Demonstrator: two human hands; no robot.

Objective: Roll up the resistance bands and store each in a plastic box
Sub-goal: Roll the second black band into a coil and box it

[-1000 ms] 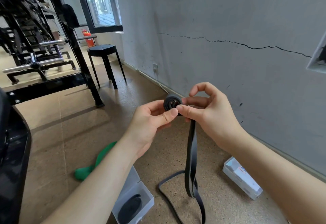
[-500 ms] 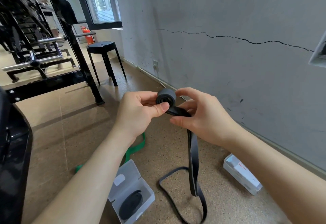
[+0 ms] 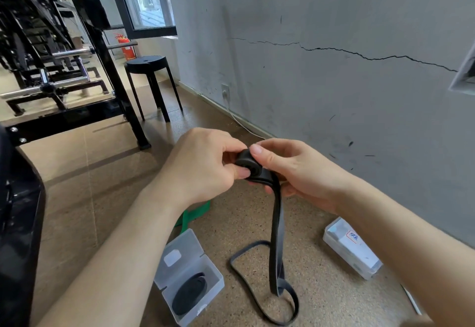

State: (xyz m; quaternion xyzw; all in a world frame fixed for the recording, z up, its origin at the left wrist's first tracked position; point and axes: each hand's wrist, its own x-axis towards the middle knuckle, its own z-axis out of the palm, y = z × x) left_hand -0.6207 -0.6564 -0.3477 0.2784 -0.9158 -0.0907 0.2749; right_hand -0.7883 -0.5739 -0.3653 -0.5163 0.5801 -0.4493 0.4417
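Observation:
A black resistance band is partly wound into a small tight roll held between both hands at chest height. My left hand pinches the roll from the left, thumb on its face. My right hand grips it from the right, fingers over the top. The band's loose tail hangs down and loops on the floor. An open clear plastic box on the floor below holds a rolled black band. A green band lies on the floor, partly hidden behind my left forearm.
A closed clear plastic box lies on the floor to the right, near the grey wall. A black stool and a black gym rack stand further back. A dark machine edge fills the left border.
Both hands have lowered slightly and turned the roll, winding more band onto it. My right hand shifted from under the band to over the roll's top.

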